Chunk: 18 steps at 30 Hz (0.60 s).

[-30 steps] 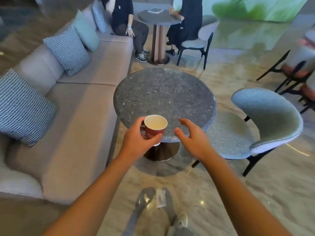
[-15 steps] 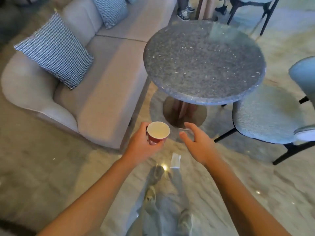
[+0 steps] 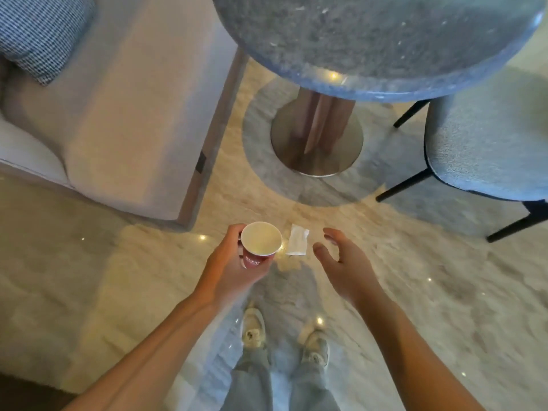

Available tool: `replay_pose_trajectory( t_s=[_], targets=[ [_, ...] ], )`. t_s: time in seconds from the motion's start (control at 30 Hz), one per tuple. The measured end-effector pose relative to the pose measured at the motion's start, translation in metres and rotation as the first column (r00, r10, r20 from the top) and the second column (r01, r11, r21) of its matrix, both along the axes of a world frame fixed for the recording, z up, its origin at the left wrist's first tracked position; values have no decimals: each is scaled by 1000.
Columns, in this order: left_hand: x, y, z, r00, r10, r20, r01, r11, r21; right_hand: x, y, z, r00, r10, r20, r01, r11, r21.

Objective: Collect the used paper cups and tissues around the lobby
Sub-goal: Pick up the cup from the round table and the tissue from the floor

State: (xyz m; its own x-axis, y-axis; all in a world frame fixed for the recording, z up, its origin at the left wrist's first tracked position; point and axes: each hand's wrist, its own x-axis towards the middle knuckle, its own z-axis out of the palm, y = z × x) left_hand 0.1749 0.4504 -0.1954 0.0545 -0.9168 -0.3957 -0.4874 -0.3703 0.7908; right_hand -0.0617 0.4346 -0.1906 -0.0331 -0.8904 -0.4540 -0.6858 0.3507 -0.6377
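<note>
My left hand (image 3: 229, 269) grips a red paper cup (image 3: 260, 243) with a white inside, held upright above the floor; the cup looks empty. A white folded tissue (image 3: 297, 240) lies flat on the marble floor just right of the cup. My right hand (image 3: 341, 264) hovers to the right of the tissue, fingers spread and loosely bent, holding nothing and apart from the tissue.
A round grey stone table (image 3: 376, 40) on a metal pedestal base (image 3: 316, 143) stands ahead. A beige sofa (image 3: 124, 114) with a checked cushion (image 3: 38, 34) is at the left. A grey chair (image 3: 486, 143) with black legs is at the right. My shoes (image 3: 253, 330) stand below.
My view has tilted further down towards the floor. Both hands have dropped lower with the cup, and the right hand is now beside the tissue on the floor.
</note>
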Motion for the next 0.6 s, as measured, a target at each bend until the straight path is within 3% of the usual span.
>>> replay_pose_trajectory(
  t_s=[0.3, 0.6],
  targets=[
    [11, -5, -212, 996, -89, 12, 89, 996, 17, 12, 7, -216, 1000, 29, -1, -29, 996, 80],
    [21, -48, -420, 953, -283, 106, 272, 956, 109, -10, -46, -420, 986, 157, -48, -157, 988, 8]
  ],
)
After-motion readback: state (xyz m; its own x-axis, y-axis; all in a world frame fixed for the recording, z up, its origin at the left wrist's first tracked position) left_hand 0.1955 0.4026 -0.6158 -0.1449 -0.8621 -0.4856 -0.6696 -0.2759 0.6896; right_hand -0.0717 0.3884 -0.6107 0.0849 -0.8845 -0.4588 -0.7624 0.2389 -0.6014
